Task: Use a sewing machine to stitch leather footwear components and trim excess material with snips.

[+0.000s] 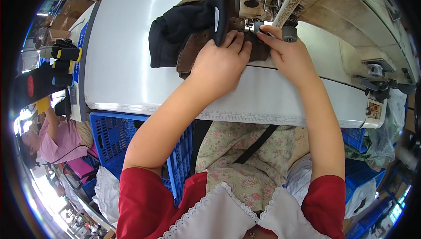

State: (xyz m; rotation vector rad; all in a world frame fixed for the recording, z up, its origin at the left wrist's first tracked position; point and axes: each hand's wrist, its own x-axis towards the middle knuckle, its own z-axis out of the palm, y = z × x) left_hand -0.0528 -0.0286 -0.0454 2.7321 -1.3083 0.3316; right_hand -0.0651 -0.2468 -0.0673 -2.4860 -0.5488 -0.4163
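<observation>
Grip first: left hand (222,61) lies palm-down on the work, fingers bunched at the dark flap — can't tell if they pinch it or only press. Right hand (289,57) has thumb and forefinger up close to the metal presser foot (251,25); contact hidden, so can't call that grip either.

Brown piece (193,48) sits on the machine bed (118,63), mostly at 10 o'clock of the left hand, one end running up to the foot at 1 o'clock. Can't see whether its edge is under.

To do it well: left palm steers flat and light, right fingers line up the edge at the foot, tips kept out of the needle path. No tugging; let the feed pull. Hold the black cloth (182,30) back toward 10 o'clock so no fold gets caught.

Materials: brown looks like leather or a lookalike, matte, small holes along it, probably stiffish. Black is soft, matte, rumpled — likely to creep. Bed is smooth, glossy white, low drag. Machine head (320,2), at 1 o'clock of the right hand, is cream with rusty staining.
</observation>
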